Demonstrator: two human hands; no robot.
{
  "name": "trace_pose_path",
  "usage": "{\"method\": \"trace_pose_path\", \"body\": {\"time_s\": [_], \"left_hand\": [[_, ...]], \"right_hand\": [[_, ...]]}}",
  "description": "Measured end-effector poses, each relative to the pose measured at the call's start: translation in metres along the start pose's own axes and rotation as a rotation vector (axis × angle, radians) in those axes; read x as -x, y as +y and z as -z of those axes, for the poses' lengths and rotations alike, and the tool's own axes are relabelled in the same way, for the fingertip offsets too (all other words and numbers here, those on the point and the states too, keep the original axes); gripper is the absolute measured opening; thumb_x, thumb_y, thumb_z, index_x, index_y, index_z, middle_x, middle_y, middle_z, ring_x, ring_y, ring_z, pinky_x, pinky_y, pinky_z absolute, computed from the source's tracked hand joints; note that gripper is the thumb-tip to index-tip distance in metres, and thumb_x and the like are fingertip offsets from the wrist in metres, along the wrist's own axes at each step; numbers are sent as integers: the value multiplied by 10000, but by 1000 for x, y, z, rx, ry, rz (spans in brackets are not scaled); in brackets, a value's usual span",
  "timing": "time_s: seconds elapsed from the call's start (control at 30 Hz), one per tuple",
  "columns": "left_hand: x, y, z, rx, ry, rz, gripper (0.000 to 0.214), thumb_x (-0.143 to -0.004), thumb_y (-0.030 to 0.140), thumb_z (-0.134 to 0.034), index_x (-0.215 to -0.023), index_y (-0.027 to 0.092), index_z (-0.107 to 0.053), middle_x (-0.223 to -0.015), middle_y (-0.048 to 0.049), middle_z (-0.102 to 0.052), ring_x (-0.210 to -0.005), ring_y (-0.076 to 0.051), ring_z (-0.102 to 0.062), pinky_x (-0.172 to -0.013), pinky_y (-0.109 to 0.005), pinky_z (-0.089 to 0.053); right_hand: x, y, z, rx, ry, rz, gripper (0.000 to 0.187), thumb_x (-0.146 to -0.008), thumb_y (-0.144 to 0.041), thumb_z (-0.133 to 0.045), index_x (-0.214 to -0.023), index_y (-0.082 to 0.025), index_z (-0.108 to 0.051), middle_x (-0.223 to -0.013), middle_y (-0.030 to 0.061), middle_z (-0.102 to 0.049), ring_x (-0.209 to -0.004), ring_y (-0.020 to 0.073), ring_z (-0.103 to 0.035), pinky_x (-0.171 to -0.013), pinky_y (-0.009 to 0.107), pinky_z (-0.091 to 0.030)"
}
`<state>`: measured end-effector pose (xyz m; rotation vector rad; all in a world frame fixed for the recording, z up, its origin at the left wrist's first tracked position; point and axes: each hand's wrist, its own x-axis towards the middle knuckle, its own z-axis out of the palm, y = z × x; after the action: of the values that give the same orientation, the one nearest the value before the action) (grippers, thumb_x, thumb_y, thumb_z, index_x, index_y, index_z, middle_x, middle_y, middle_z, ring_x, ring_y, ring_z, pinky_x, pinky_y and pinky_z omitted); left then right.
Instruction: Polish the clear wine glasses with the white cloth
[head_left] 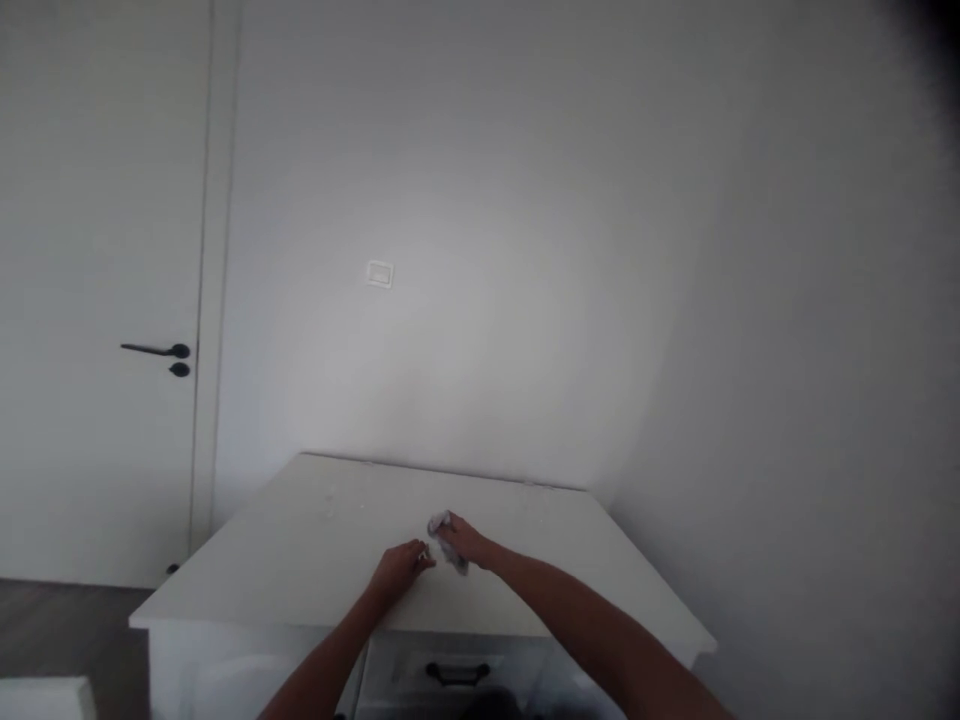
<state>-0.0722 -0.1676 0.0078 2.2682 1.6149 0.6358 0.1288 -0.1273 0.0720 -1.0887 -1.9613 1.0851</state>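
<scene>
My right hand (463,541) rests on the white dresser top (315,545), its fingers closed round a small crumpled whitish cloth (442,531). Just to its left lies my left hand (397,568), also on the top, fingertips pinched near the edge of that cloth. Whether the left fingers actually grip the cloth is too small to tell. Both forearms reach in from the bottom of the view.
The dresser stands in a corner against white walls. A drawer with a black handle (457,673) shows below the front edge. A white door with a black lever handle (159,351) is at the left. A wall plate (379,273) sits above the dresser.
</scene>
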Motion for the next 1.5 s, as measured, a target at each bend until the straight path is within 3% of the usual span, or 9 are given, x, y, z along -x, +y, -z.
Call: {"method": "trace_pose_path", "body": {"time_s": [0.17, 0.3, 0.37, 0.6, 0.8, 0.93, 1.1, 1.3, 1.5], "left_hand": [[5, 4, 8, -9, 56, -4, 236, -1003, 196, -544, -1152, 233, -723, -1292, -81, -758, -1240, -244, -671, -1125, -353, -432], [10, 9, 13, -77, 146, -40, 356, -907, 24, -504, -1145, 194, -705, -1285, -111, -738, -1265, -244, -657, -1234, -416, -355], [14, 17, 12, -65, 188, -22, 385, -876, 1, -496, -1143, 187, -701, -1247, -110, -748, -1254, -242, -663, -1246, -420, -349], [38, 55, 21, 153, 340, 156, 388, -881, 159, -576, -1229, 206, -741, -1160, -72, -813, -1138, -268, -722, -1009, -344, -538], [67, 75, 62, -6, 340, 157, 308, -951, 248, -585, -1168, 195, -796, -1102, -109, -829, -1101, -285, -756, -966, -340, -547], [91, 92, 74, -74, 197, 78, 297, -957, 252, -581, -1143, 175, -800, -1090, -139, -824, -1088, -314, -769, -971, -370, -532], [115, 117, 75, 25, 99, 19, 242, -920, 320, -639, -1060, 184, -783, -1097, -140, -792, -1084, -315, -751, -984, -397, -543], [143, 126, 102, 382, -217, -251, 283, -763, 328, -796, -985, 169, -722, -1030, -44, -765, -956, -223, -690, -891, -313, -582], [159, 151, 93, 568, -760, -611, 365, -605, 402, -936, -726, 176, -677, -714, 30, -708, -686, -190, -665, -627, -280, -586]], "right_hand": [[-1, -35, 13, 345, -323, 229, 288, -785, -361, -843, -1009, -236, -712, -727, -29, -659, -721, 190, -572, -882, 356, -450], [15, -66, 12, 978, -679, 646, 228, -898, -148, -644, -1062, -270, -746, -633, -20, -641, -759, 228, -586, -1090, 487, -333], [25, -78, 11, 1104, -741, 668, 272, -925, -144, -618, -1083, -314, -759, -666, -23, -675, -820, 233, -599, -1132, 492, -298], [51, -107, 6, 1081, -654, 748, 381, -930, -164, -622, -1260, -307, -747, -924, 54, -761, -1050, 286, -624, -1206, 619, -250], [95, -133, -19, 634, -353, 296, 750, -937, -161, -556, -1653, -202, -338, -1422, 162, -661, -1199, 287, -648, -1074, 463, -492], [144, -142, -38, 345, -90, 68, 784, -861, -97, -573, -1613, -242, -406, -1332, 79, -715, -1121, 239, -690, -1031, 400, -529], [184, -161, -35, 500, -24, 190, 525, -904, -129, -577, -1410, -266, -618, -1334, 69, -744, -1163, 261, -687, -1056, 409, -502], [202, -219, 5, 1149, -594, 834, 473, -944, -170, -624, -1398, -291, -682, -987, 79, -779, -935, 239, -649, -1008, 440, -463], [222, -253, 2, 1212, -1072, 1331, 173, -920, -287, -720, -749, -296, -744, -708, -8, -701, -733, 181, -583, -882, 351, -520]]}}
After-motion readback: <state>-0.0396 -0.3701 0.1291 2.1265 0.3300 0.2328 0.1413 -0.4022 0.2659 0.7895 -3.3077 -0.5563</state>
